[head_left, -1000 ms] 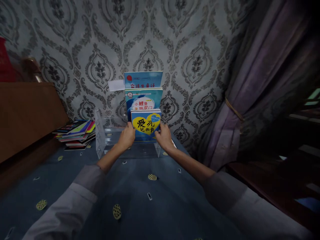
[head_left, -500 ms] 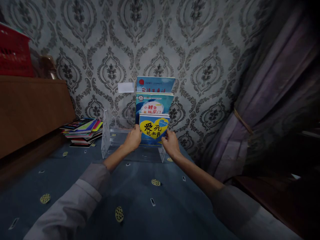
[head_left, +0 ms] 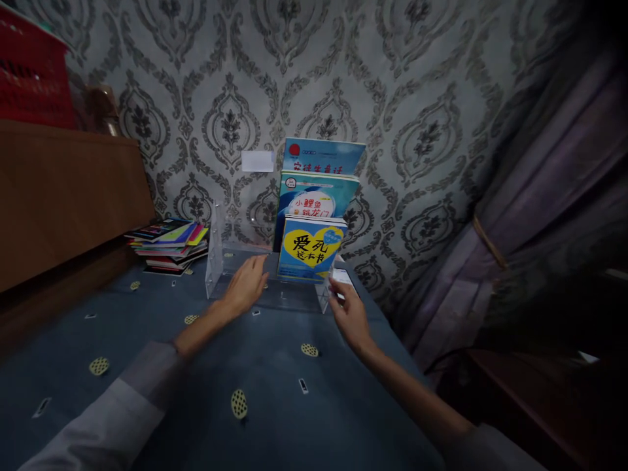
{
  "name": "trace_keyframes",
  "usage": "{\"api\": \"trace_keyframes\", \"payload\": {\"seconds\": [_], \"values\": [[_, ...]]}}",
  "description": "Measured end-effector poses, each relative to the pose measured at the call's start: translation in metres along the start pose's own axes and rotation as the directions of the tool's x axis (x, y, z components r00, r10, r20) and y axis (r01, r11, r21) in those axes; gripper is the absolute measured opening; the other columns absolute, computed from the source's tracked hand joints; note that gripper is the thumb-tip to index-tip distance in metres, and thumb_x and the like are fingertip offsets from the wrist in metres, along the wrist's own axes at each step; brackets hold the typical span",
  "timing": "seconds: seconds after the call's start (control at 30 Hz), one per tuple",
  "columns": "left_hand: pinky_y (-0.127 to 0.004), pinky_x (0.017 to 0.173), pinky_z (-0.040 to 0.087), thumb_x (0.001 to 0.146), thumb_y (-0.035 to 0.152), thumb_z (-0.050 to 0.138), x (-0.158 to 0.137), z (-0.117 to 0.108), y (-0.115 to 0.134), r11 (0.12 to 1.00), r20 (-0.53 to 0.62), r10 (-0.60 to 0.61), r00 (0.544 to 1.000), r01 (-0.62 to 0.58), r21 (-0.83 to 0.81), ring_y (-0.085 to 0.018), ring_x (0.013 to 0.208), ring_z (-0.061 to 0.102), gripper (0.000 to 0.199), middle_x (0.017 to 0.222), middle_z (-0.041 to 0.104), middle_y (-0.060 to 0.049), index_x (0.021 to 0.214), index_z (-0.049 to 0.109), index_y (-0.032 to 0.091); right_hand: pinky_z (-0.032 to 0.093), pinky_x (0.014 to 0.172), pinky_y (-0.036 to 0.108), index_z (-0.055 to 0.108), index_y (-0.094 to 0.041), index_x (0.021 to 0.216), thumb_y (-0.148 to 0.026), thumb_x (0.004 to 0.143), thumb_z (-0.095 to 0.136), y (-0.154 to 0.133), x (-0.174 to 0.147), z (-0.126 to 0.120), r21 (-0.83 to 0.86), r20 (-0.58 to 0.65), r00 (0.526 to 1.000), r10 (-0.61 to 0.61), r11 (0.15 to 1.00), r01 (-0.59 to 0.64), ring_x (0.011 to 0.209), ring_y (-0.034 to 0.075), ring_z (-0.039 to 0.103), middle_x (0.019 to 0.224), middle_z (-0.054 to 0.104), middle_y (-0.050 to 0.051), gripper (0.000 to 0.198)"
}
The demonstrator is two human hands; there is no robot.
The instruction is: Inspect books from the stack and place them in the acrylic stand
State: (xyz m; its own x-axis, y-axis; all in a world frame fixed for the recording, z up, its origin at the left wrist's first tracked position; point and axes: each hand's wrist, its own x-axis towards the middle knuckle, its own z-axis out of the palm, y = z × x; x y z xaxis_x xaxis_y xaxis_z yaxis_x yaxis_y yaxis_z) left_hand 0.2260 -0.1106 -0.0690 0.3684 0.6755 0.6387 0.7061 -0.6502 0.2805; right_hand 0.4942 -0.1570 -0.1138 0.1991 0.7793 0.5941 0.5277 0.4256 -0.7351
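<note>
A small blue book with a yellow heart (head_left: pixel 312 247) leans in the front tier of a clear acrylic rack (head_left: pixel 214 258). Behind it rise a blue-green book with a white oval (head_left: pixel 318 186) and, at the back, a taller blue book (head_left: pixel 326 154). My left hand (head_left: pixel 245 286) is left of the heart book, apart from it, its fingers stretched out and nothing in them. Beside the rack's right end, my right hand (head_left: pixel 350 314) has loosely bent fingers, thumb apart, holding nothing. A flat pale-screened thing, perhaps a phone (head_left: pixel 343 278), lies just behind it.
A pile of thin books (head_left: pixel 169 245) lies left of the rack on the blue patterned tablecloth (head_left: pixel 265 379). Further left stands a brown wooden cabinet (head_left: pixel 69 196) bearing a red basket (head_left: pixel 34 78). The papered wall is behind; a tied curtain (head_left: pixel 471 261) hangs on the right.
Both hands have let go of the heart book, which now rests in the rack. My left hand has drawn away to the left, my right hand down and right. The view has shifted slightly.
</note>
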Motion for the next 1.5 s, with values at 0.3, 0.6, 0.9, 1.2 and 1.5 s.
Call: {"api": "trace_keyframes", "payload": {"seconds": [0.3, 0.6, 0.9, 1.2, 1.5], "values": [[-0.047, 0.101, 0.05, 0.098, 0.022, 0.038, -0.083, 0.001, -0.03, 1.0, 0.149, 0.006, 0.989, -0.008, 0.014, -0.027, 0.112, 0.062, 0.032, 0.117, 0.065, -0.012, 0.125, 0.055, 0.02, 0.057, 0.079, 0.041, 0.075, -0.021, 0.101, -0.034, 0.084, 0.051, -0.027, -0.088, 0.047, 0.095, 0.358, 0.925, 0.128, 0.98, -0.173, 0.085, 0.024, 0.07, 0.092, 0.072, 0.008, 0.032], [-0.04, 0.097, 0.052, 0.097, 0.025, 0.04, -0.068, 0.007, -0.041, 0.962, 0.065, -0.118, 0.991, 0.13, -0.239, -0.023, 0.108, 0.065, 0.027, 0.113, 0.069, -0.01, 0.115, 0.06, 0.019, 0.055, 0.09, 0.047, 0.07, -0.021, 0.11, -0.044, 0.078, 0.062, 0.001, -0.065, 0.036, 0.162, 0.184, 0.944, 0.274, 0.939, -0.304, 0.098, 0.029, 0.07, 0.103, 0.075, 0.011, 0.041], [-0.049, 0.107, 0.042, 0.098, 0.023, 0.039, 0.024, 0.03, 0.012, 0.976, -0.072, -0.155, 0.985, 0.142, -0.166, -0.029, 0.121, 0.054, 0.043, 0.128, 0.061, -0.016, 0.138, 0.05, 0.013, 0.049, 0.1, 0.05, 0.058, -0.016, 0.132, -0.044, 0.074, 0.063, 0.013, 0.039, 0.011, 0.111, -0.266, 0.941, 0.21, 0.976, -0.186, 0.123, 0.033, 0.059, 0.134, 0.062, 0.018, 0.065], [-0.047, 0.122, 0.029, 0.096, 0.025, 0.04, 0.052, 0.039, 0.016, 0.872, -0.126, -0.074, 0.989, 0.003, -0.489, -0.028, 0.144, 0.039, 0.063, 0.156, 0.041, -0.018, 0.155, 0.026, 0.012, 0.036, 0.115, 0.051, 0.055, -0.018, 0.133, -0.033, 0.069, 0.067, -0.021, 0.08, 0.015, 0.319, -0.218, 0.974, 0.063, 0.948, 0.01, 0.135, 0.029, 0.051, 0.144, 0.057, 0.015, 0.067], [-0.047, 0.124, 0.025, 0.093, 0.023, 0.045, 0.076, 0.028, 0.026, 0.787, -0.154, -0.093, 0.984, -0.022, -0.617, -0.027, 0.148, 0.034, 0.068, 0.159, 0.037, -0.016, 0.157, 0.023, 0.014, 0.039, 0.114, 0.047, 0.057, -0.019, 0.13, -0.026, 0.073, 0.061, -0.06, 0.097, 0.017, 0.338, -0.175, 0.984, -0.026, 0.937, 0.085, 0.131, 0.027, 0.056, 0.135, 0.064, 0.011, 0.058]]}}
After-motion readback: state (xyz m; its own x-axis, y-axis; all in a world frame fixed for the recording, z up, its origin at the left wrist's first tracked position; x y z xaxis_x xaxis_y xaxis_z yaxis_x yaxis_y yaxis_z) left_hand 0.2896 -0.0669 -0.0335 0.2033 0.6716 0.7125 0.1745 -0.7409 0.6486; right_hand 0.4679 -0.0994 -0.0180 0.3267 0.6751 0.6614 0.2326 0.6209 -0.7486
